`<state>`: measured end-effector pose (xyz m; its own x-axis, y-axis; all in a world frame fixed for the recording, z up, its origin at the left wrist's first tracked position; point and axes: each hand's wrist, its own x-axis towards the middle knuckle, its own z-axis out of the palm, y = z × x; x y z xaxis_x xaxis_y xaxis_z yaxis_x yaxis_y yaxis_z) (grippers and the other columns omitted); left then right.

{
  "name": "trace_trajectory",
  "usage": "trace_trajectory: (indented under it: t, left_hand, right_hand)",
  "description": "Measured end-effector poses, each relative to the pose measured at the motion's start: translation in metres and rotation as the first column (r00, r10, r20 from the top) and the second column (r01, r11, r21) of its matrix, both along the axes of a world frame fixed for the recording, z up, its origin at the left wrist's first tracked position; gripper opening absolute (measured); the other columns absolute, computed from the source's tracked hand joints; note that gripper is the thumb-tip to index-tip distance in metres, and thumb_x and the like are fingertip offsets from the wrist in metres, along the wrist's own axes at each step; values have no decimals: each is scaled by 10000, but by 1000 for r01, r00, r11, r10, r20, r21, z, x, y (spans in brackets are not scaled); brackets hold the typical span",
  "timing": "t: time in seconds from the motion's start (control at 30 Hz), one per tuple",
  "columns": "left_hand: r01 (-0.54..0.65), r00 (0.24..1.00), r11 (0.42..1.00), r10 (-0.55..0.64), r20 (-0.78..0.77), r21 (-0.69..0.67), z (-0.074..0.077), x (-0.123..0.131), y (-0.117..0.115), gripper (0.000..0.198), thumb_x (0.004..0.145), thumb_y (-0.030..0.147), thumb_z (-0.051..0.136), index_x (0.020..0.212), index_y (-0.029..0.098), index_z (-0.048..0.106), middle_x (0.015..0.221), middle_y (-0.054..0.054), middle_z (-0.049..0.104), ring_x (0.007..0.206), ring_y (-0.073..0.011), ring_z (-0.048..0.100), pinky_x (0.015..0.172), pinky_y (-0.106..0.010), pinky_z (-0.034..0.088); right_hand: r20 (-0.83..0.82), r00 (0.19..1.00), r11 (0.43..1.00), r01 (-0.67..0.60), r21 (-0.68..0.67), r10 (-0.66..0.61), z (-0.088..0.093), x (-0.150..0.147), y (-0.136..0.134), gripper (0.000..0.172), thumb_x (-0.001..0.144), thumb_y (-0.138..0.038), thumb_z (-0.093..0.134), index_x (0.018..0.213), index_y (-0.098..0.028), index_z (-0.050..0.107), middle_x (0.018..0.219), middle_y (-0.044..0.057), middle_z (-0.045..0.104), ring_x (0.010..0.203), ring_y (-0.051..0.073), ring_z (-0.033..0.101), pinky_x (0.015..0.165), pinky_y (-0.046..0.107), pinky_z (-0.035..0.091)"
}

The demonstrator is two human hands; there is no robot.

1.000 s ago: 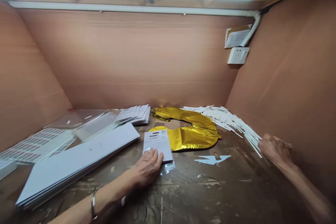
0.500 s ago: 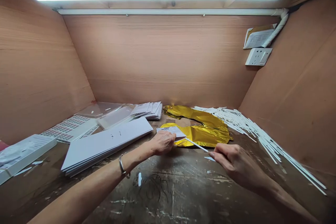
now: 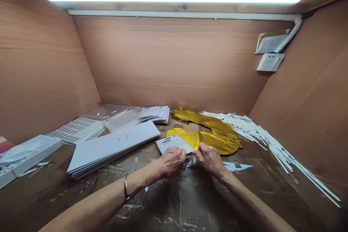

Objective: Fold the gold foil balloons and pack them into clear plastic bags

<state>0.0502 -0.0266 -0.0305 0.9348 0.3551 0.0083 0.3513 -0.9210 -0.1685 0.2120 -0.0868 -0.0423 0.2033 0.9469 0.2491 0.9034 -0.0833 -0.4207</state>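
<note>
- We have the left hand and the right hand close together, nearly touching, low in the middle of the scarred wooden workbench.
- Both grips are narrow: the fingers of each hand pinch the lower edge of the printed barcode card.
- The card lies flat, tilted across the bench, mostly above our hands; its lower edge runs under our fingers.
- A clear plastic bag shows between our hands, at the card's lower edge; we cannot tell how far the card sits inside it.
- Just behind the card lies a gold foil balloon, flat and curved, touching the card's far corner.
- To the right fans a pile of white sticks, well apart from our hands.
- To the left lies a stack of long white boards, just beside the card.
- Beyond that stack sit a pile of printed cards and sheets of labels.
- A metal bangle circles the left wrist.
</note>
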Motion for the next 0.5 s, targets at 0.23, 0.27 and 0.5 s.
trace_trajectory:
  t: [0.23, 0.27, 0.5]
  left_hand:
    - [-118, 974, 983, 141, 175, -140, -16, -14, 12, 309, 887, 326, 276, 982, 142, 505, 989, -120, 586, 972, -253, 519, 814, -386, 407]
    - [-139, 963, 979, 168, 209, -148, -22, -14, 17, 331, 888, 339, 281, 1064, 139, 476, 1103, -129, 540, 1079, -269, 450, 880, -412, 361]
    - [-182, 961, 958, 221, 166, -223, -66, -11, 41, 524, 890, 442, 225, 1315, 139, 255, 1390, -117, 230, 1288, -274, 110, 1023, -470, 97]
  right_hand:
    - [-842, 540, 941, -277, -197, -18, -29, -3, 2, 139, 584, -214, 574, 696, -134, 563, 527, -41, 492, 441, 86, 463, 418, 219, 409]
    - [-821, 570, 933, -292, -210, -7, -29, -3, 2, 148, 584, -198, 572, 712, -127, 589, 533, -36, 497, 442, 82, 452, 427, 218, 405]
    - [-8, 878, 876, -479, -65, 479, -32, 0, -9, 111, 764, -159, 497, 694, -155, 583, 722, 19, 556, 666, 118, 493, 595, 221, 365]
